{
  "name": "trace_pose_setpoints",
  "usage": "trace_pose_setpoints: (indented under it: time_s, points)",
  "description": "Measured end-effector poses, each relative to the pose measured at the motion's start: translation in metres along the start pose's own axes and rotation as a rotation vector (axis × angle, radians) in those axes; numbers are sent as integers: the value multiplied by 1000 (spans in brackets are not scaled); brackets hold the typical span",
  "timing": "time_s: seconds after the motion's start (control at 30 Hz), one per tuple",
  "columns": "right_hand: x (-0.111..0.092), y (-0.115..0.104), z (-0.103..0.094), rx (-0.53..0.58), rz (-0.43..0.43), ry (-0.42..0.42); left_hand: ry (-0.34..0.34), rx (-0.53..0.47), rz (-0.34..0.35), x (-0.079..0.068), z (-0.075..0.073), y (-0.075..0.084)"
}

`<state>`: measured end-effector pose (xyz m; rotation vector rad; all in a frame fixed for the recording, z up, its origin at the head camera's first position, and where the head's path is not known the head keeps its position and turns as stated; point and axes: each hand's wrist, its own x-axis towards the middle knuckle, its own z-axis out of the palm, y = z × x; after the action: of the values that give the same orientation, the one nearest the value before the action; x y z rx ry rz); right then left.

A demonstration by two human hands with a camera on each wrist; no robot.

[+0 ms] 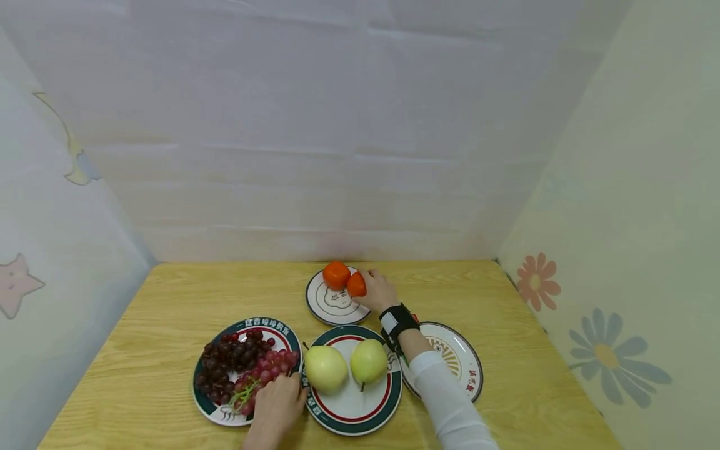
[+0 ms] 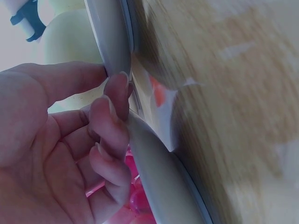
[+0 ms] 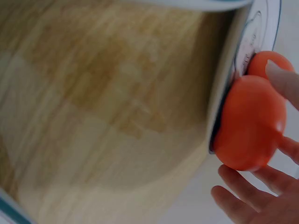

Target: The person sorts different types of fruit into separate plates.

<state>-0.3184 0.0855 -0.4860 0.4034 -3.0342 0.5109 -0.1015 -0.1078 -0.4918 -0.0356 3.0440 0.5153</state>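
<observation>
In the head view my right hand (image 1: 378, 290) reaches to the small white plate (image 1: 329, 306) at the back. Its thumb and fingers hold the nearer of two smooth orange-red fruits, perhaps persimmons or tomatoes (image 3: 252, 123), at the plate's edge. Behind it is the other orange-red fruit (image 1: 336, 275). My left hand (image 1: 278, 403) rests with loosely curled fingers between the grape plate (image 1: 216, 414) and the pear plate (image 1: 354, 425). In the left wrist view, its fingertips (image 2: 110, 112) lie against the plate rims, with nothing plainly held.
Dark grapes (image 1: 210, 369) and red grapes (image 1: 272, 365) fill the left plate. Two yellow-green pears (image 1: 326, 369) sit on the middle one. A patterned white plate (image 1: 464, 356) lies on the right, partly under my right forearm. Fabric walls (image 1: 360, 187) enclose the wooden table (image 1: 169, 312).
</observation>
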Motion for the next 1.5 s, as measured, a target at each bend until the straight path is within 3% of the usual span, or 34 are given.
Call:
trace_pose_setpoints:
  time_s: [0.13,0.33,0.6,0.83,1.07,1.23,1.5]
  points:
    - [0,1,3,19,0,44,14,0,11,-1,1,0]
    - [3,0,-3,67,-21,39,29,6,21,0,-1,-1]
    - [-7,11,-35,111,-71,84,75,17,53,1,-1,-3]
    - [-40,26,-72,132,-102,91,60,8,53,3,-4,-4]
    - [-85,44,-91,93,-79,86,52,-1,57,5,-5,-4]
    - [-113,57,-92,93,-36,58,46,2,58,6,-4,-5]
    - [-138,82,-73,100,23,31,50,5,68,7,-2,-6]
